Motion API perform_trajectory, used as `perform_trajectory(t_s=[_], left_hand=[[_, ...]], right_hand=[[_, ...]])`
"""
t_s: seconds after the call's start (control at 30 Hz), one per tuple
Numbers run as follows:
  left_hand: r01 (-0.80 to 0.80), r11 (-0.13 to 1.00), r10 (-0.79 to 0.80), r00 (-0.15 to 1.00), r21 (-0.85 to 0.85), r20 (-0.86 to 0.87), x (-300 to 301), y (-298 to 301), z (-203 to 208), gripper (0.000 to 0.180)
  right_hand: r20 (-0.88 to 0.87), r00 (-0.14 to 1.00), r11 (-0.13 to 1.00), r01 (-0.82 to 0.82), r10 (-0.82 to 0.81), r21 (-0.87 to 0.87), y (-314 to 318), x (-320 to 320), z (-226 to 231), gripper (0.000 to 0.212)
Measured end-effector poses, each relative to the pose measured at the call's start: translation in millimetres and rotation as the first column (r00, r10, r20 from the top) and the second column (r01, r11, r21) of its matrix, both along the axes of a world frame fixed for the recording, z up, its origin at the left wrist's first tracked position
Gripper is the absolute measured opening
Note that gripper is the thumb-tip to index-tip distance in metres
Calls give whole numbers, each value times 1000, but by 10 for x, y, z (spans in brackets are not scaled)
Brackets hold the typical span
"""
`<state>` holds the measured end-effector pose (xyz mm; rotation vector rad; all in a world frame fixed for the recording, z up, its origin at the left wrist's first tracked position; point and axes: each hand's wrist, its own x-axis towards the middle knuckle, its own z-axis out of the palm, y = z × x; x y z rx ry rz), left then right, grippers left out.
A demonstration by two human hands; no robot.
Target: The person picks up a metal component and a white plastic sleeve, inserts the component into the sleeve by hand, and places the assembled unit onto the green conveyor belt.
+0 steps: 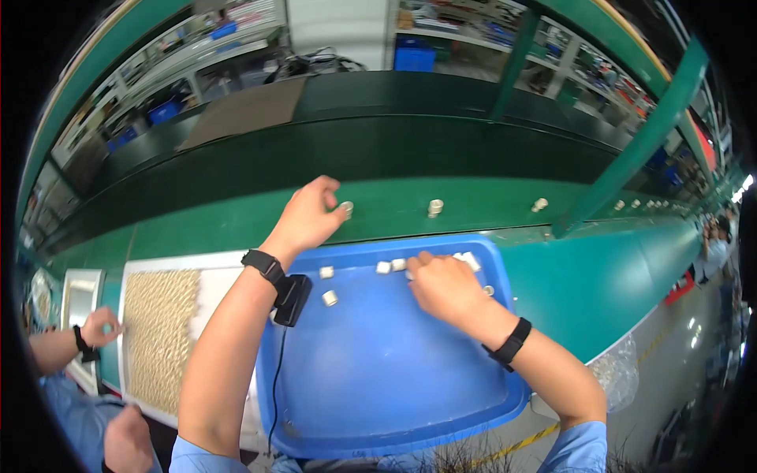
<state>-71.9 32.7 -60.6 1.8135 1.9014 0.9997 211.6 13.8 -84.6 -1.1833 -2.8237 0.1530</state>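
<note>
Small white cylindrical parts lie in a blue tray (355, 378) and on the green conveyor belt (386, 189) behind it. My left hand (309, 217) is over the belt, thumb and forefinger apart, the thumb tip beside one white cylinder (348, 210). Inside the tray's far right part, my right hand (445, 288) has its fingers bent down and closed at a white cylinder (409, 275), mostly hidden beneath them. Near it lie more cylinders (383, 268), and two others (330, 298) are at the tray's left. A black strap with a small black box (292, 300) is on my left wrist.
More white cylinders (435, 207) stand spaced along the belt to the right. Left of the tray is a white-framed panel (162, 339) covered with rows of beige pieces. A co-worker's hand (100, 326) is beside it. A green post (631, 150) slants at the right.
</note>
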Motion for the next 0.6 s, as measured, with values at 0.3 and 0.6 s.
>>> perform_trajectory(t_s=[0.3, 0.6], left_hand=[[2, 988, 8, 998, 155, -66, 76, -2284, 890, 16], [-535, 821, 569, 731, 201, -376, -414, -4074, -109, 23]], right_hand=[[-210, 970, 992, -115, 125, 59, -227, 179, 116, 19], [-183, 977, 990, -125, 110, -71, -1120, 32, 632, 21]])
